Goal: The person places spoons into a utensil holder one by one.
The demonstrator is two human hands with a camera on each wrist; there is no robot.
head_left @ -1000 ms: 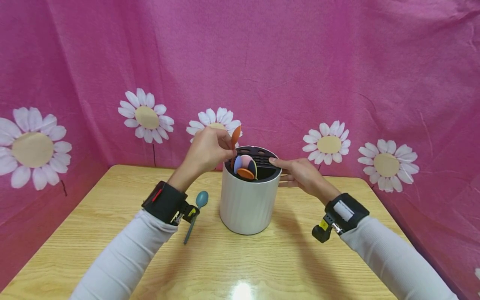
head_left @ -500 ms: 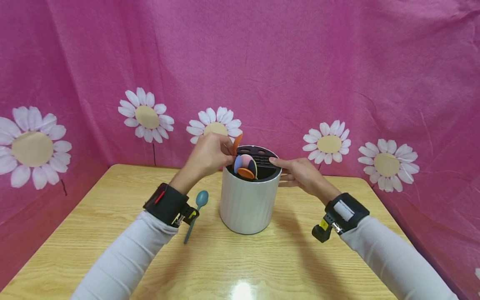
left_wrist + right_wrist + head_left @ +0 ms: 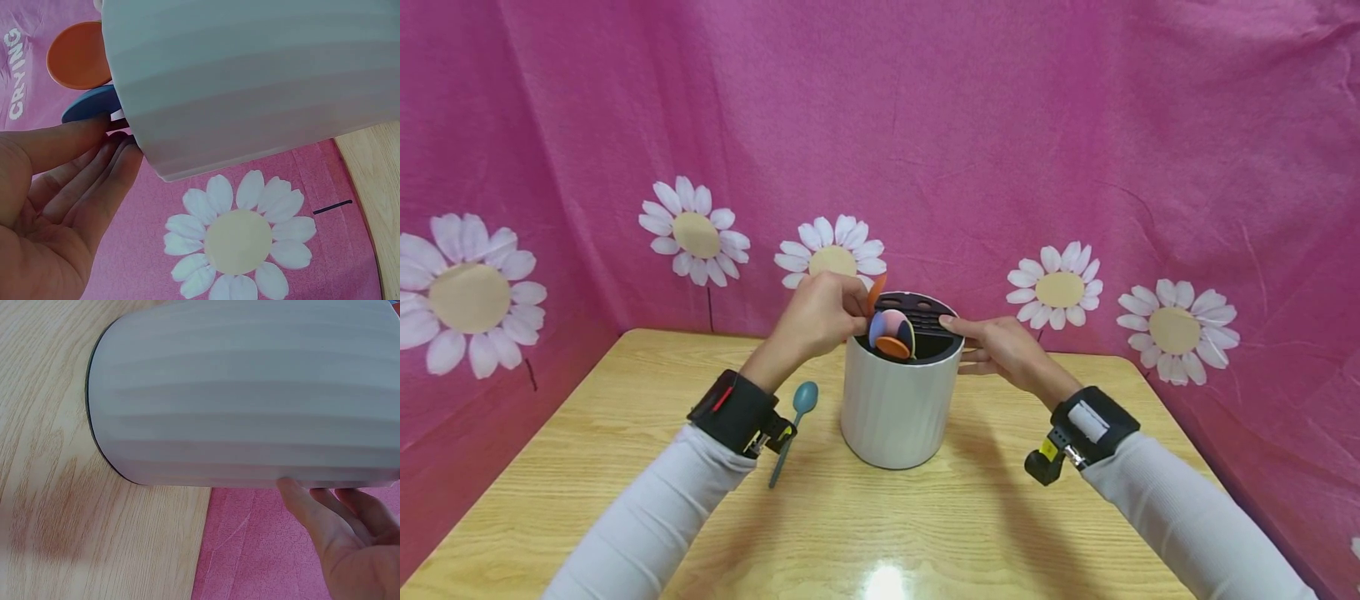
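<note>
A white ribbed utensil holder (image 3: pixel 895 408) with a black slotted insert (image 3: pixel 917 312) stands upright on the table. At the left of its rim, my left hand (image 3: pixel 823 317) pinches an orange spoon (image 3: pixel 876 292), its bowl upward and its lower part hidden in the holder. Several other utensils stand in the front opening, among them one with an orange head (image 3: pixel 892 347) and a blue one (image 3: pixel 94 103). My right hand (image 3: pixel 1000 346) grips the holder's right side, thumb on the insert and fingers along the outer wall (image 3: pixel 281 425).
A teal spoon (image 3: pixel 805 398) lies on the wooden table (image 3: pixel 662 433) left of the holder, beneath my left wrist. A pink cloth (image 3: pixel 925 125) with daisies hangs behind the table and at both sides.
My left hand has moved down with the orange spoon, which sits lower in the holder. The right hand and the holder keep their place.
</note>
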